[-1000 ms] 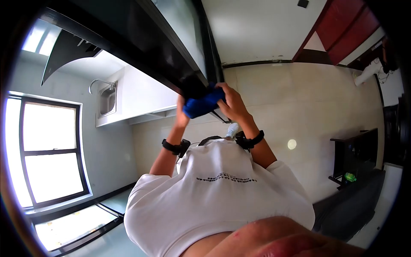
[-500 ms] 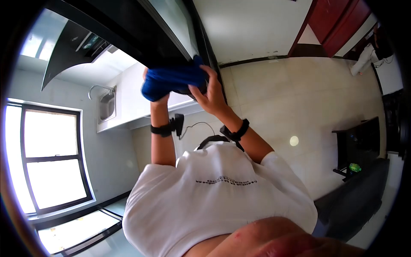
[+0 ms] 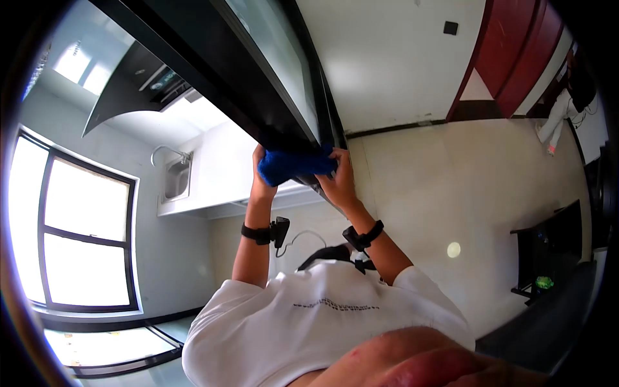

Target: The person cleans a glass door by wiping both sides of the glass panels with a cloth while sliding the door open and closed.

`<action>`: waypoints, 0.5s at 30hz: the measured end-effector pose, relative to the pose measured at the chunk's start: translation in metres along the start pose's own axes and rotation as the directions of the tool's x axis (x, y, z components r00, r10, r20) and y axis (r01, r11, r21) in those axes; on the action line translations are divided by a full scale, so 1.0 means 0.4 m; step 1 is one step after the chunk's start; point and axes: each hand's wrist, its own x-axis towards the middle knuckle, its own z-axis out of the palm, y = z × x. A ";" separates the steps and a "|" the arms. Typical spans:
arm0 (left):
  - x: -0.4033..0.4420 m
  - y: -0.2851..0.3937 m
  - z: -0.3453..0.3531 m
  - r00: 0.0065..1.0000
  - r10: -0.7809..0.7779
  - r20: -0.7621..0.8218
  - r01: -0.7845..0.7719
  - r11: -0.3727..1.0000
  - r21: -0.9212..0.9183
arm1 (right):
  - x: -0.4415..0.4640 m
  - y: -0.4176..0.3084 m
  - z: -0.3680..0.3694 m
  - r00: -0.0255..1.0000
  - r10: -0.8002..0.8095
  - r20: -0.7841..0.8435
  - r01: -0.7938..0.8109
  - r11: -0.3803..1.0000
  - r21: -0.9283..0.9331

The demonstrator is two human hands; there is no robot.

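A blue cloth (image 3: 293, 166) is bunched against the lower part of a dark door frame (image 3: 258, 84) that holds glass panels. My left hand (image 3: 260, 177) grips the cloth's left end, its fingers partly hidden behind the fabric. At the other end, my right hand (image 3: 340, 179) closes round the cloth, with the thumb side showing near the frame's edge. Between the two hands the cloth spans the width of the frame and appears to touch it. Each wrist wears a black strap with a small device.
Left of the frame is a white counter (image 3: 222, 161) with a steel sink (image 3: 176, 179) and a tap. A window (image 3: 87, 222) lies further left. Tiled floor (image 3: 425, 187) stretches right towards a red door (image 3: 509, 58), a black stand (image 3: 548, 245) and another person (image 3: 561, 109).
The view has shifted, so the frame and room sit lower and further right. My hands and the cloth also appear lower and more to the right, still held together at the frame.
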 end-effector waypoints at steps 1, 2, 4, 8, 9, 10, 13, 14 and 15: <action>0.012 0.015 -0.005 0.994 0.072 0.083 -0.073 0.997 0.003 | 0.023 -0.027 -0.009 0.997 0.000 0.072 -0.002 0.999 0.032; 0.035 0.030 -0.008 0.978 0.183 0.096 -0.173 0.979 -0.107 | 0.051 -0.063 -0.013 0.989 -0.001 0.146 -0.008 0.998 0.061; 0.076 0.089 -0.013 0.970 0.220 -0.105 -0.237 0.954 -0.186 | 0.124 -0.158 -0.002 0.967 -0.244 0.078 0.239 0.969 0.068; 0.152 0.200 -0.006 0.863 0.423 -0.275 -0.411 0.906 0.103 | 0.273 -0.318 0.060 0.704 -0.707 -0.071 0.710 0.700 0.068; 0.152 0.203 -0.015 0.862 0.418 -0.287 -0.456 0.887 -0.074 | 0.282 -0.323 0.074 0.700 -0.710 -0.075 0.714 0.697 0.063; 0.146 0.206 -0.021 0.863 0.409 -0.297 -0.484 0.839 -0.250 | 0.288 -0.327 0.082 0.721 -0.692 -0.026 0.692 0.720 0.050; 0.124 0.194 -0.009 0.904 0.322 -0.281 -0.325 0.945 0.037 | 0.282 -0.308 0.098 0.765 -0.644 -0.018 0.642 0.759 0.110; 0.120 0.167 -0.019 0.926 0.316 -0.207 -0.301 0.948 0.101 | 0.268 -0.291 0.105 0.788 -0.613 -0.048 0.610 0.769 0.192; 0.082 0.094 -0.051 0.970 0.150 -0.189 -0.167 0.983 -0.072 | 0.252 -0.267 0.102 0.784 -0.621 -0.028 0.621 0.781 0.071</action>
